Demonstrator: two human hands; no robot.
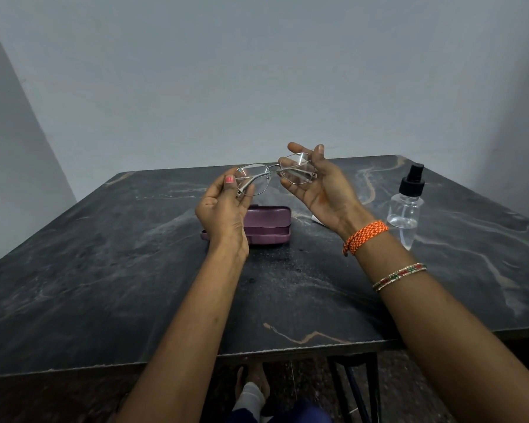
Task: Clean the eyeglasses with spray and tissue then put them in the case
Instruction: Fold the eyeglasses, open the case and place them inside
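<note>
Near table [104, 300] edge below; above it the left hand [223, 209] pinches the eyeglasses [275, 175] at the left hinge, the right hand [315, 184] cradles the other lens, its grip seemingly loose. Light, fragile: hold the frame, not lenses

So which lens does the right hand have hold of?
The lens farther from the purple case, cradled in the right hand; the left hand pinches the other end.

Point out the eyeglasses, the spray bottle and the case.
eyeglasses [276, 170], head view, on the bridge between the lenses.
spray bottle [405, 212], head view, on its clear body.
case [269, 217], head view, on the purple lid.
</note>
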